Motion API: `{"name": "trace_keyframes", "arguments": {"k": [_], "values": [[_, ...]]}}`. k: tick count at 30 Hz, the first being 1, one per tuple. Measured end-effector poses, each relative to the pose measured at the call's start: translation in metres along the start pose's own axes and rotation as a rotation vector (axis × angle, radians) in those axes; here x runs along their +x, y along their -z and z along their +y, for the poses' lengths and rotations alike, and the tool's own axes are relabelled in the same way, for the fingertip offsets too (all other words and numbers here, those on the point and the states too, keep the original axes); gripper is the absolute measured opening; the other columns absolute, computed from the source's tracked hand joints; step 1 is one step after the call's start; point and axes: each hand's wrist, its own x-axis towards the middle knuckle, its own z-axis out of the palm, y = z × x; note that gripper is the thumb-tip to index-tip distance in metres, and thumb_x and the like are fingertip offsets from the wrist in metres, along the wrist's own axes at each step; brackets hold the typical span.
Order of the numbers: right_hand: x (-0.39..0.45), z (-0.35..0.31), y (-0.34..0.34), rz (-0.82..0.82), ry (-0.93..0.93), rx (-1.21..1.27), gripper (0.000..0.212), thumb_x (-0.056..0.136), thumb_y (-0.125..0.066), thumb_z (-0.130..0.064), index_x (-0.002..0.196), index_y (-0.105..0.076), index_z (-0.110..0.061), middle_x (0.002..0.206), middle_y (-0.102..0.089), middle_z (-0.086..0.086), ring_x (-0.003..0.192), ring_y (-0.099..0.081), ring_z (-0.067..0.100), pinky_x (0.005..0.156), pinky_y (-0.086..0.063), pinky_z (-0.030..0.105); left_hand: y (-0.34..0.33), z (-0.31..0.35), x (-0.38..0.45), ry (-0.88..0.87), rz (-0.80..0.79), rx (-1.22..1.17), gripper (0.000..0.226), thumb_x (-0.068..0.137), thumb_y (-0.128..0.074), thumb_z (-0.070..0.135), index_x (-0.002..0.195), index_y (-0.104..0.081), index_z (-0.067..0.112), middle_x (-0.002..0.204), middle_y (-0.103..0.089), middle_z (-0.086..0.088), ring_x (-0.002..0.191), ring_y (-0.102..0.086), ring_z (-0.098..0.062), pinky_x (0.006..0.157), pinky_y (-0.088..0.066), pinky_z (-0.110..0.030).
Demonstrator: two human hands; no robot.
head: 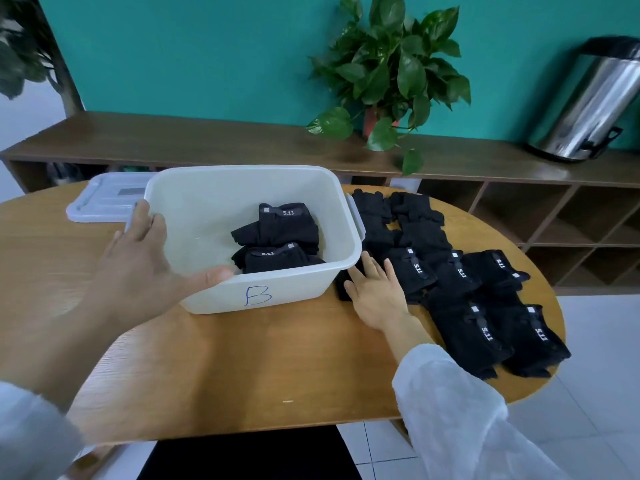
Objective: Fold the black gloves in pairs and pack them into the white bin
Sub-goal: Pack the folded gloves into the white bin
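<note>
The right hand point(375, 292) lies flat with fingers spread, palm down on a black glove point(412, 271) at the near-left edge of the pile, holding nothing. From that hand, the rest of the black gloves point(485, 306) run from about twelve o'clock round to four, laid out in overlapping rows across the right end of the wooden table point(242, 368), their "5.11" wrist tabs showing. At nine to ten o'clock, just beside the hand, stands the white bin point(311, 282), marked with a blue "B". Two folded pairs point(277, 237) sit inside against its right wall. The left hand point(145, 258) grips the bin's near-left corner, thumb along the front rim, fingers over the left rim. Behind the bin, at its far left, the lid point(104, 199) lies flat. Further back, a potted plant point(388, 71) and a steel urn point(588, 102) stand on a low shelf point(173, 140).
</note>
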Motion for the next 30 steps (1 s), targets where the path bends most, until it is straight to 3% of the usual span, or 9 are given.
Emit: {"name": "trace_keyframes", "arguments": {"k": [3, 6, 12, 15, 19, 22, 25, 27, 30], "values": [[-0.009, -0.001, -0.002, 0.031, 0.002, -0.071, 0.052, 0.106, -0.018, -0.038, 0.156, -0.015, -0.024, 0.163, -0.005, 0.013, 0.15, -0.007, 0.021, 0.12, 0.011, 0.043, 0.0, 0.001, 0.0, -0.02, 0.037, 0.006, 0.104, 0.037, -0.042, 0.103, 0.092, -0.033, 0.015, 0.139, -0.028, -0.005, 0.119, -0.037, -0.038, 0.093, -0.042, -0.052], [-0.024, -0.003, -0.004, 0.053, 0.013, -0.105, 0.052, 0.106, -0.017, -0.038, 0.155, -0.014, -0.022, 0.163, -0.005, 0.013, 0.15, -0.007, 0.021, 0.119, 0.013, 0.042, -0.001, 0.0, 0.002, -0.032, 0.039, 0.013, 0.104, 0.038, -0.041, 0.103, 0.091, -0.035, 0.014, 0.13, -0.029, 0.001, 0.111, -0.04, -0.034, 0.084, -0.043, -0.05], [-0.067, -0.011, -0.009, 0.093, 0.044, -0.07, 0.054, 0.105, -0.01, -0.041, 0.155, -0.015, -0.023, 0.163, -0.003, 0.011, 0.15, -0.008, 0.02, 0.117, 0.017, 0.037, -0.001, -0.001, -0.002, -0.027, 0.023, 0.003, 0.12, 0.037, -0.04, 0.103, 0.113, -0.039, 0.01, 0.147, -0.021, 0.0, 0.131, -0.032, -0.035, 0.101, -0.038, -0.051], [-0.088, -0.014, -0.01, 0.096, 0.058, -0.035, 0.078, 0.088, 0.014, -0.049, 0.155, -0.018, -0.024, 0.163, -0.004, 0.01, 0.15, -0.01, 0.019, 0.116, 0.017, 0.034, 0.0, 0.002, -0.006, -0.02, 0.031, -0.003, 0.118, 0.035, -0.04, 0.103, 0.109, -0.04, 0.011, 0.146, -0.02, 0.004, 0.129, -0.032, -0.034, 0.099, -0.039, -0.048], [-0.11, -0.016, -0.009, 0.085, 0.075, 0.029, 0.085, 0.081, 0.017, -0.051, 0.155, -0.019, -0.027, 0.164, -0.001, 0.004, 0.15, -0.005, 0.016, 0.113, 0.021, 0.03, 0.0, 0.002, -0.006, -0.015, 0.026, 0.008, 0.128, 0.035, -0.038, 0.103, 0.118, -0.041, 0.005, 0.151, -0.019, 0.001, 0.132, -0.031, -0.036, 0.103, -0.038, -0.05], [-0.124, -0.016, -0.007, 0.086, 0.109, 0.118, 0.077, 0.086, 0.008, -0.049, 0.153, -0.025, -0.029, 0.164, -0.003, -0.002, 0.15, -0.002, 0.011, 0.114, 0.022, 0.028, 0.002, 0.003, -0.007, -0.021, 0.031, -0.005, 0.119, 0.033, -0.038, 0.104, 0.105, -0.04, 0.009, 0.147, -0.024, -0.003, 0.122, -0.038, -0.037, 0.096, -0.041, -0.05], [-0.133, -0.013, -0.003, 0.082, 0.181, 0.285, 0.047, 0.101, -0.029, -0.023, 0.146, -0.041, -0.03, 0.159, -0.011, -0.014, 0.148, -0.003, 0.002, 0.116, 0.02, 0.026, 0.003, 0.006, -0.009, -0.018, 0.03, -0.001, 0.117, 0.033, -0.037, 0.103, 0.105, -0.04, 0.01, 0.147, -0.024, -0.004, 0.122, -0.039, -0.036, 0.096, -0.041, -0.049], [-0.136, -0.015, 0.001, 0.103, 0.243, 0.384, 0.054, 0.095, -0.042, 0.001, 0.136, -0.054, -0.031, 0.153, -0.021, -0.02, 0.146, -0.008, -0.003, 0.116, 0.018, 0.025, 0.003, 0.008, -0.011, -0.015, 0.046, 0.007, 0.124, 0.034, -0.037, 0.101, 0.114, -0.042, 0.006, 0.148, -0.024, -0.006, 0.123, -0.039, -0.035, 0.101, -0.039, -0.049], [-0.132, -0.019, 0.006, 0.104, 0.307, 0.42, 0.064, 0.084, -0.042, 0.016, 0.121, -0.067, -0.031, 0.148, -0.036, -0.02, 0.144, -0.013, -0.006, 0.119, 0.013, 0.027, 0.005, 0.013, -0.014, 0.003, 0.031, 0.008, 0.132, 0.035, -0.037, 0.1, 0.124, -0.042, 0.003, 0.15, -0.022, -0.006, 0.128, -0.036, -0.036, 0.105, -0.036, -0.05]]}}
